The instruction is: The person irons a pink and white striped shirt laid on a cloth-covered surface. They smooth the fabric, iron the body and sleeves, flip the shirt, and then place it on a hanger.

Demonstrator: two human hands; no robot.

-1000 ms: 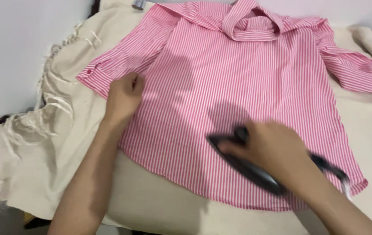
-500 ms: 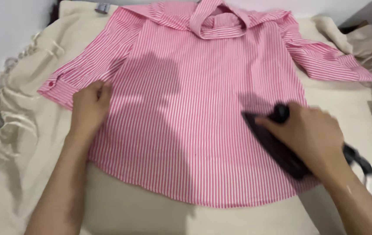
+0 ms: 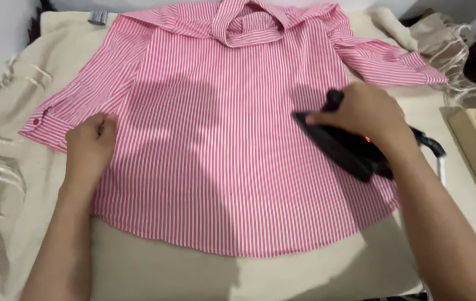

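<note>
While the left hand [image 3: 90, 146] presses flat, fingers curled, on the pink-and-white striped cotton shirt [image 3: 221, 139] spread over a cream cloth [image 3: 182, 273], the right hand [image 3: 363, 114] grips a black iron [image 3: 345, 149] resting on the shirt's right side.

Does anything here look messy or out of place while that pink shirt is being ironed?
Nothing is spilled or damaged. The striped shirt lies mostly flat, held by the left hand, with the iron under the right hand. Only the right sleeve lies rumpled, and the cream cloth bunches at the left.
</note>
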